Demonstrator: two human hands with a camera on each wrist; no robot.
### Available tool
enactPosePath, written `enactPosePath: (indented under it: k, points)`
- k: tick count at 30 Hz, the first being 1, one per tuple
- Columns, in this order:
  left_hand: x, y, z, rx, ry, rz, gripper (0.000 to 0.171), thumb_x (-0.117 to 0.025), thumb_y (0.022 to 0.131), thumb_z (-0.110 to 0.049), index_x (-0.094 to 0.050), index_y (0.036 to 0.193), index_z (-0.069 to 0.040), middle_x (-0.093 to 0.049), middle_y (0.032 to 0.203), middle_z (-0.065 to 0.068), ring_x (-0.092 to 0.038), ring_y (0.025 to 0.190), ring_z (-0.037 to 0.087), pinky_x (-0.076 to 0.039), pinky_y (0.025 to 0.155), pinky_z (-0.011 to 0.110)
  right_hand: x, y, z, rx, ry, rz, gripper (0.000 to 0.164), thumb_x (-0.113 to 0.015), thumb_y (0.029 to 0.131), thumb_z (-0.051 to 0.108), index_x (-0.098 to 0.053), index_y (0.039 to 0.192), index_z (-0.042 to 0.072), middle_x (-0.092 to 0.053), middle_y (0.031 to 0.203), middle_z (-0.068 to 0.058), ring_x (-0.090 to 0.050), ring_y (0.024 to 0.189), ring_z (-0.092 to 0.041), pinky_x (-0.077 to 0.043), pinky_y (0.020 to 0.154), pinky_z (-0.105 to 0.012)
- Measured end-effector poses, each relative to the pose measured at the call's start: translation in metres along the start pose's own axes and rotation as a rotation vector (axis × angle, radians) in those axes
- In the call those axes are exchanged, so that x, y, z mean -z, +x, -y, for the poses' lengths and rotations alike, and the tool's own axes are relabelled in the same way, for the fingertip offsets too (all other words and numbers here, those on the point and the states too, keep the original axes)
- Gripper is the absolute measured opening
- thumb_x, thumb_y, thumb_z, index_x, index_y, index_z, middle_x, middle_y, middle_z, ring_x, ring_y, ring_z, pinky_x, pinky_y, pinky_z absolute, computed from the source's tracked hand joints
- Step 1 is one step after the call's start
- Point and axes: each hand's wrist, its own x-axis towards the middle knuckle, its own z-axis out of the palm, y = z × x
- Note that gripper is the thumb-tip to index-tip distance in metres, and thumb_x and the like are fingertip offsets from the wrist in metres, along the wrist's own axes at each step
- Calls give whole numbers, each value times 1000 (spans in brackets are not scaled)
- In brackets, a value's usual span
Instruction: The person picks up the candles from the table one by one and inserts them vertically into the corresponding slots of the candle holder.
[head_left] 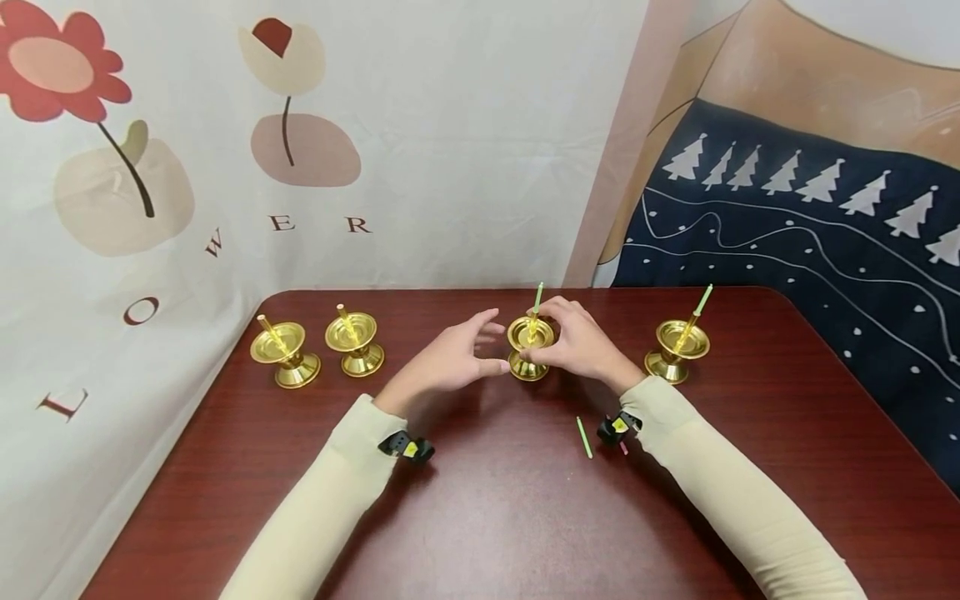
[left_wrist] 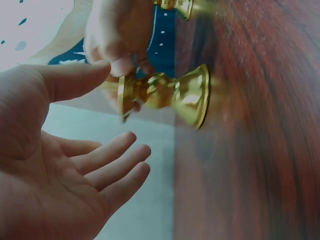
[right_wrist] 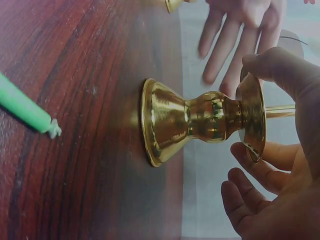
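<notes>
My right hand (head_left: 577, 340) holds a brass candle holder (head_left: 529, 369) by its dish, thumb on the near rim and fingers round the far side. A thin green candle (head_left: 538, 298) stands upright in its stem. Just left of that holder, my left hand (head_left: 459, 354) is spread, holding nothing. In the left wrist view, its thumb (left_wrist: 80, 82) reaches close to the dish. Below my right hand, a loose green candle (head_left: 584, 438) lies on the table, and a small pink piece (head_left: 624, 448) shows beside the wrist strap.
Two brass holders (head_left: 297, 372) (head_left: 363, 361) without green candles stand at the left. At the right, another brass holder (head_left: 666, 367) bears a green candle (head_left: 703, 300), leaning slightly. Printed cloth (head_left: 465, 167) hangs behind the dark red table (head_left: 487, 517).
</notes>
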Motion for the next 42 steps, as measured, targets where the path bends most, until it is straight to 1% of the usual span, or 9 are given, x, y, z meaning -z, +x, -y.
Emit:
enactPosePath:
  k: [6, 11, 16, 19, 22, 27, 30, 33, 42]
  points:
    - [25, -36, 3, -57, 15, -237, 58, -81, 100, -15, -57, 151, 0, -71, 140, 17, -69, 130, 36, -52, 112, 54, 9, -5, -7, -31, -22, 10, 61, -91, 80, 32, -73, 129, 1, -68, 130, -13, -56, 118, -35, -44, 100, -52]
    - [47, -64, 19, -35, 64, -481, 33, -81, 99, -14, -68, 127, -2, -76, 120, 16, -75, 109, 34, -59, 99, 52, 18, -11, -12, -46, -34, 12, 60, -90, 80, 29, -73, 129, 0, -67, 130, -15, -56, 120, -38, -45, 99, -53]
    - [64, -84, 34, 8, 136, -747, 30, -84, 92, -14, -70, 115, 0, -69, 120, 19, -65, 112, 38, -48, 98, 51, 28, -17, -18, -69, -55, 14, 60, -88, 81, 26, -71, 132, -1, -66, 128, -16, -55, 122, -39, -44, 101, -55]
    - [70, -90, 44, 47, 128, -820, 38, -84, 90, -13, -66, 119, 3, -62, 129, 21, -56, 120, 42, -41, 100, 53, 33, -21, -21, -85, -70, 13, 61, -87, 80, 25, -71, 133, -1, -66, 127, -16, -54, 121, -37, -44, 101, -55]
    - [73, -94, 54, 116, 128, -819, 51, -83, 90, -15, -61, 132, 5, -55, 139, 24, -49, 129, 44, -38, 106, 57, 38, -26, -24, -99, -85, 10, 61, -87, 80, 24, -71, 133, -2, -66, 126, -17, -55, 120, -37, -44, 101, -55]
    - [78, -96, 71, 239, 129, -715, 82, -83, 93, -23, -43, 159, 6, -45, 155, 31, -41, 146, 50, -35, 118, 66, 46, -34, -25, -114, -103, 6, 63, -85, 80, 23, -70, 135, -4, -66, 126, -18, -57, 119, -40, -44, 101, -58]
    - [80, -91, 90, 258, 147, -652, 94, -81, 96, -35, -33, 166, 6, -43, 160, 33, -42, 147, 51, -35, 119, 67, 50, -38, -26, -117, -110, 3, 64, -85, 80, 22, -70, 136, -4, -66, 125, -19, -59, 115, -40, -47, 100, -57]
    - [81, -87, 98, 289, 138, -572, 103, -78, 98, -44, -26, 169, 8, -37, 163, 36, -39, 149, 54, -33, 120, 69, 55, -42, -29, -125, -108, 6, 64, -85, 80, 20, -69, 137, -5, -66, 126, -19, -62, 111, -37, -49, 97, -53]
    - [79, -82, 89, 364, 138, -448, 97, -68, 105, -40, -18, 168, 14, -29, 165, 45, -33, 152, 60, -29, 122, 72, 74, -51, -27, -177, -135, 59, 66, -86, 81, 19, -68, 139, -7, -64, 131, -23, -62, 112, -38, -50, 99, -54]
